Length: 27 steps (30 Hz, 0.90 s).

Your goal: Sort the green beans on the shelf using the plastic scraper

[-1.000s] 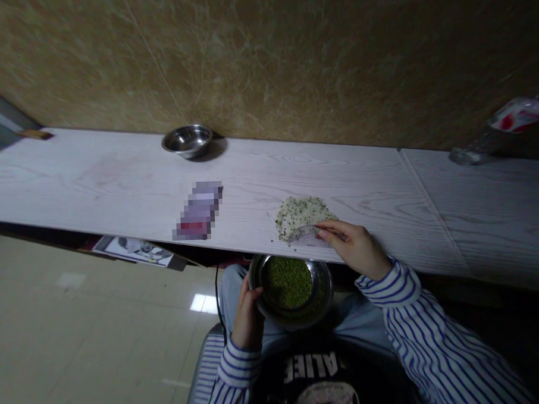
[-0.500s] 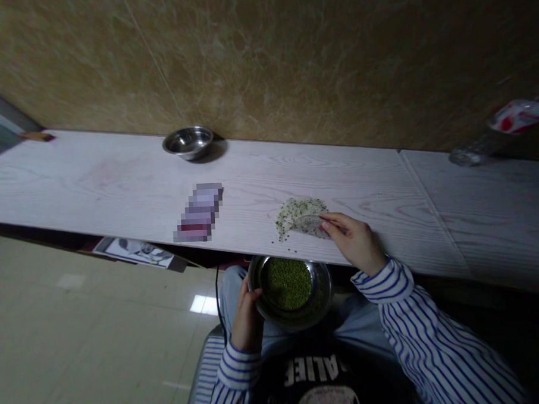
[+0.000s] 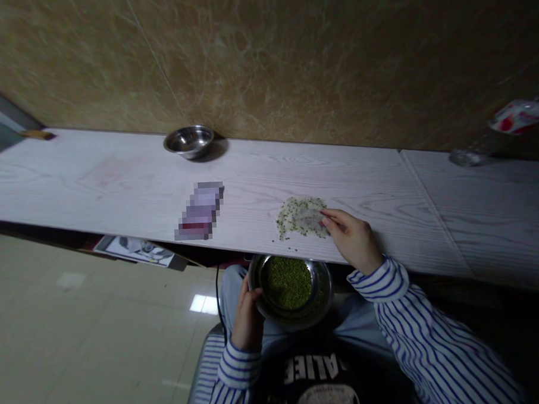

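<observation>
My left hand (image 3: 247, 313) grips the rim of a steel bowl (image 3: 320, 292) held below the table edge over my lap; the bowl holds green beans (image 3: 289, 281). My right hand (image 3: 352, 240) rests on the white wooden table (image 3: 117, 185), fingers pinched on a thin clear card (image 3: 312, 221) that lies on a pile of mixed white grains and green beans (image 3: 292, 213). A few stray beans lie near the table edge below the pile.
An empty steel bowl (image 3: 189, 140) stands at the back by the brown wall. A blurred flat packet (image 3: 199, 210) lies left of the pile. A plastic bottle (image 3: 499, 133) lies at the far right. Papers (image 3: 135, 251) sit under the table.
My right hand slid the card slightly away from me and over the pile, which looks smaller and more spread. The left hand and bowl stayed put.
</observation>
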Motion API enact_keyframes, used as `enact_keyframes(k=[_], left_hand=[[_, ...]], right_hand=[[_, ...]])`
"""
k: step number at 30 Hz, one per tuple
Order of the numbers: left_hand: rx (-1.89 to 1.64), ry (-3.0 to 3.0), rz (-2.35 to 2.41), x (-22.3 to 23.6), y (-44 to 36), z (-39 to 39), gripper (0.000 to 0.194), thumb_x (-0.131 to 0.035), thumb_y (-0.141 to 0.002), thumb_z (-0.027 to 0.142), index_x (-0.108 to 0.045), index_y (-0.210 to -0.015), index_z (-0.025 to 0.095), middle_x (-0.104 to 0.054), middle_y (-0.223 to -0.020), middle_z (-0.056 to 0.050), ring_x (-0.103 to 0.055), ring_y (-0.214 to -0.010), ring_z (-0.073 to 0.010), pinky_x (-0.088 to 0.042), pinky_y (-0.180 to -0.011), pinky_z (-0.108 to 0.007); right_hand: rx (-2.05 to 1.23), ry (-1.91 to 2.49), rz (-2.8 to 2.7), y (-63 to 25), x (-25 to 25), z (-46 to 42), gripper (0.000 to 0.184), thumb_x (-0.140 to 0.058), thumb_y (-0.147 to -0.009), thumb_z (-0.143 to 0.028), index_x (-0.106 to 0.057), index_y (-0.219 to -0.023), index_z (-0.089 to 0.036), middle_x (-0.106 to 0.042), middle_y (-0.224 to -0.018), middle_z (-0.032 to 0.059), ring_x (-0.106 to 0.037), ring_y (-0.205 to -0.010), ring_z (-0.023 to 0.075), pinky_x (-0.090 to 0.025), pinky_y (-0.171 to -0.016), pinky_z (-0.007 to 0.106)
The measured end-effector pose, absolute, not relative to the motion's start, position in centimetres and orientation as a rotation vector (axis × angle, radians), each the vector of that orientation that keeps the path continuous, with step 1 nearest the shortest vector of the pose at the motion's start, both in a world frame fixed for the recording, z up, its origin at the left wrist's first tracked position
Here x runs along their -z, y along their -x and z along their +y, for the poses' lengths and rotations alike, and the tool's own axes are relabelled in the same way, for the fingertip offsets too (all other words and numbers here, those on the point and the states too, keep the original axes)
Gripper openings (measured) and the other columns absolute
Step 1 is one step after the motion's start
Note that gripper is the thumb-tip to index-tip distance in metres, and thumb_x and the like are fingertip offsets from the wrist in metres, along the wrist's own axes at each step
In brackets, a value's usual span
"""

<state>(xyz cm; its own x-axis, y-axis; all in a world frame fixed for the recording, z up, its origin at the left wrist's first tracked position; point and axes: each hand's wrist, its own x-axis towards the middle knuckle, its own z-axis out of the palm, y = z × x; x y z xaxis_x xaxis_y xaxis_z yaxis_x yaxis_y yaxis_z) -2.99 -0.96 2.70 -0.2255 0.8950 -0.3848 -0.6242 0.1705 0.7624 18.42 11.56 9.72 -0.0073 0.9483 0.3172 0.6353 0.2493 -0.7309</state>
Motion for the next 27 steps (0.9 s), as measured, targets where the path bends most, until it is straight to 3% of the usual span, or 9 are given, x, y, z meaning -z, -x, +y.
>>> enact_keyframes(k=[9, 27], left_hand=[[-1.439, -0.321, 1.064, -1.8, 2.9, -0.8, 0.049, -0.069, -0.074, 0.031, -0.070, -0.122, 0.027, -0.070, -0.129, -0.005, -0.051, -0.136, -0.0330, -0.032, -0.117, -0.049], [-1.441, -0.305, 1.037, -1.5, 2.8, -0.8, 0.050, -0.069, -0.075, 0.028, -0.068, -0.125, 0.024, -0.069, -0.134, -0.007, -0.049, -0.138, -0.0340, -0.032, -0.117, -0.047]], right_hand=[[-0.674, 1.421, -1.747, -18.3, -9.6, 10.6, 0.027, -0.058, -0.090, -0.029, -0.076, -0.108, -0.022, -0.080, -0.107, 0.0087, -0.077, -0.093, 0.0242, -0.061, -0.084, 0.037], [-0.771, 1.402, -1.718, -19.0, -8.7, 10.3, 0.026, -0.059, -0.091, -0.030, -0.075, -0.110, -0.022, -0.080, -0.104, 0.0086, -0.076, -0.093, 0.0239, -0.061, -0.085, 0.039]])
